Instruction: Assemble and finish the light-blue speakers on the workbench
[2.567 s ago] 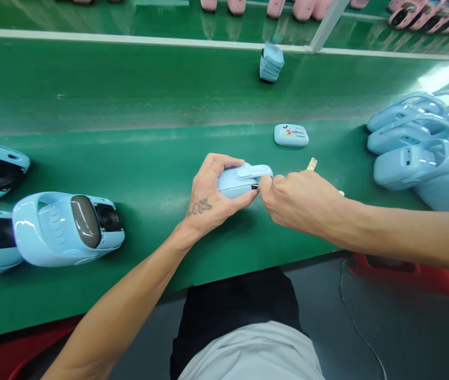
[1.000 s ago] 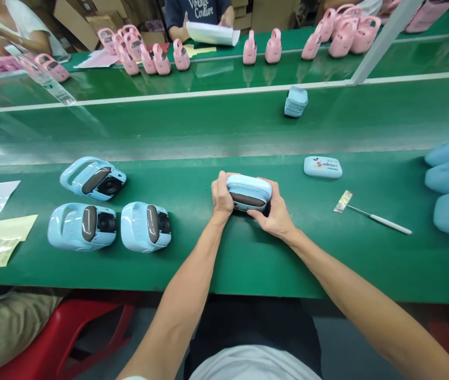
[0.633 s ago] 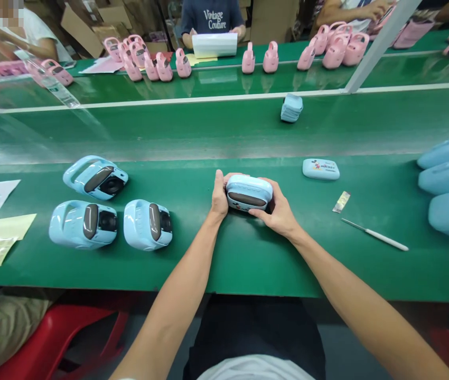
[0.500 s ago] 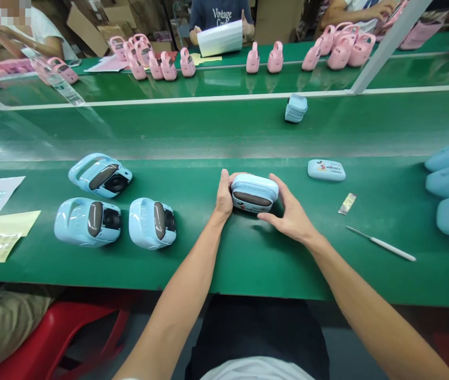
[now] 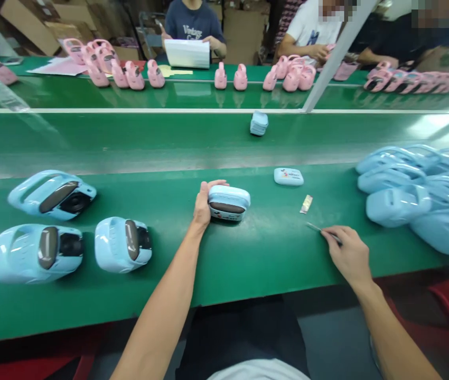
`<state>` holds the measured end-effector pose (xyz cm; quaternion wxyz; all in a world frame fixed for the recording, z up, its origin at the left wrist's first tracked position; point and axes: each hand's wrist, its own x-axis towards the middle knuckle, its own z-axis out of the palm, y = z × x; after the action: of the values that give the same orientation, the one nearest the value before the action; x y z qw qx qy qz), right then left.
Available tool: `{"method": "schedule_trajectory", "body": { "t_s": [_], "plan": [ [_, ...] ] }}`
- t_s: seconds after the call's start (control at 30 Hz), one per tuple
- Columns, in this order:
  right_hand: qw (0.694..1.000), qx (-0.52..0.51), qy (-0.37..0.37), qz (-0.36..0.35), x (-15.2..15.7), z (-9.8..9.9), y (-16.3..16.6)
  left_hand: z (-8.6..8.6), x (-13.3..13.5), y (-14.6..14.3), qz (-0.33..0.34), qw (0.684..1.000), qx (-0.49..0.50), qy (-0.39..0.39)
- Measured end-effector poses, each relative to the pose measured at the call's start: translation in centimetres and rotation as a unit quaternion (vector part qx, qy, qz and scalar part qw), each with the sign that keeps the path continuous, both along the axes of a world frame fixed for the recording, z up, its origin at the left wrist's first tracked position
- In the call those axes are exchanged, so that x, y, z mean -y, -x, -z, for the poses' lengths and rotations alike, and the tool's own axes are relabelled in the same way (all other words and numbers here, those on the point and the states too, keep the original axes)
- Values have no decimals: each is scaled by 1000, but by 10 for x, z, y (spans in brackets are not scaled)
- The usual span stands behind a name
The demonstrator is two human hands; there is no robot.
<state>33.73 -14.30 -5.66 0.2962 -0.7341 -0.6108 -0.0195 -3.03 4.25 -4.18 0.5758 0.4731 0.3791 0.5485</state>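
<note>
The speaker point(image 5: 229, 203) is gripped at its left end by the left hand point(image 5: 204, 207), over the middle of the worktop point(image 5: 264, 269); its dark window and printed front are turned toward the wearer. The left fingers are curled round that end, partly hidden behind it, and whether the underside is touching the worktop cannot be told.

The right end, which was cupped a moment ago, is now left uncovered: the right hand point(image 5: 343, 248) has been taken away and is placed well to the right of the speaker and nearer the wearer. There the tool point(image 5: 314, 227) is pinched between narrowed fingers, its thin shaft pointed back toward the speaker and its handle largely covered. Whether it is lifted clear cannot be seen. The work is thus judged to be divided between the hands, with the speaker kept in one and the tool taken up in the other.

Between speaker and tool, slightly beyond, a strip point(image 5: 306, 204) is left lying flat. A printed cover point(image 5: 288, 177) is set to the right of the speaker and farther back.
</note>
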Motion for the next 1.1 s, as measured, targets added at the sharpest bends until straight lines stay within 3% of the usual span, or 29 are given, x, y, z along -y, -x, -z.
{"method": "schedule_trajectory", "body": {
  "t_s": [0.07, 0.13, 0.23, 0.37, 0.53, 0.6, 0.67, 0.73, 0.87, 1.1],
  "plan": [
    [1000, -9, 24, 12, -35, -8, -11, -8, -2, 13, 63, 998, -22, 1],
    [999, -4, 30, 27, -68, -15, -23, -18, -2, 24, 123, 987, -107, 3],
    [999, 3, 31, 39, -99, -18, -32, -35, 5, 28, 121, 966, -227, 26],
    [999, -8, 27, 31, -109, -10, -14, -56, 25, 11, 43, 945, -323, -24],
    [998, -43, 8, -52, -106, -13, 26, -71, 40, -11, 94, 880, -419, -202],
    [980, -113, 15, -166, -105, -21, 43, -72, 41, -16, 101, 867, -426, -237],
    [933, -194, 56, -297, -104, -30, 64, -69, 42, -19, 90, 866, -423, -253],
    [889, -246, 89, -377, -106, -34, 86, -65, 43, -21, 77, 868, -416, -260],
    [874, -282, 58, -392, -114, -29, 119, -58, 45, -22, 43, 875, -404, -264],
    [907, -236, -54, -345, -109, -21, 130, -47, 44, -12, 32, 919, -336, -203]
  ]
}}
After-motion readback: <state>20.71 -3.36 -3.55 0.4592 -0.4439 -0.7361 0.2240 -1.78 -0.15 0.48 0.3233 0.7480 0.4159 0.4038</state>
